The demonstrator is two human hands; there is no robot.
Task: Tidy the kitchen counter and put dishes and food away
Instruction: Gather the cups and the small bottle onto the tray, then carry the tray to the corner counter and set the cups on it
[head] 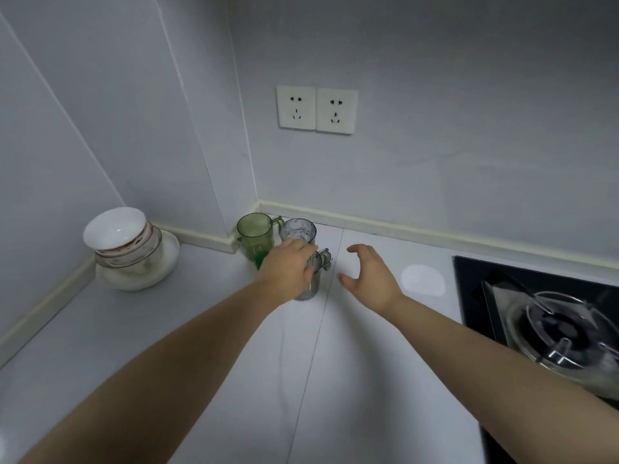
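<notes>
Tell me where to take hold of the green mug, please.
Probably grip the mug round its upright body, from the left: its handle points back to the wall, crowded by the rear cup, and the left hand, gripping a glass, blocks the front right.

No legible text, label, brand or number anywhere in view.

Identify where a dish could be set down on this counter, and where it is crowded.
Free: the near white counter between stacked white bowls and black gas hob. Crowded: the back corner, with a green ribbed mug, a clear tumbler and the clear glass the left hand grips.
</notes>
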